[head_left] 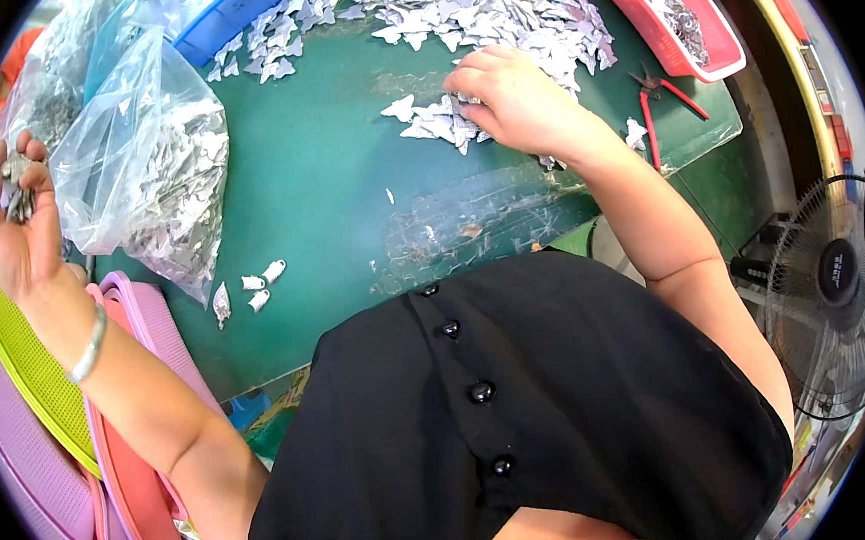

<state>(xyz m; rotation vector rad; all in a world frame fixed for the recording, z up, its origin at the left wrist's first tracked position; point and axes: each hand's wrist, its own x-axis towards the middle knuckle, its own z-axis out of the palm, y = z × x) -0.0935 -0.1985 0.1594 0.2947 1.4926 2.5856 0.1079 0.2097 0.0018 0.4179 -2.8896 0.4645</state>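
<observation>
My left hand (23, 223) is raised at the far left, palm up, its fingers curled round several small grey metal pieces (18, 194). Beside it stands a clear plastic bag (169, 158) full of similar flat metal pieces. At the top of the green table, my right hand (521, 98) is bent over a small cluster of flat, pointed grey metal pieces (437, 124). Its thumb and fingers close in on some of them, partly hiding them. Behind it spreads a large heap of the same pieces (480, 11).
Red-handled cutting pliers (652, 104) lie right of my right hand, below a pink basket (719, 59) of metal bits. A blue tray (229, 18) stands at the back left. Several small silvery parts (259, 300) lie near the front. Stacked plastic baskets (143, 431) and a fan (825, 293) flank me.
</observation>
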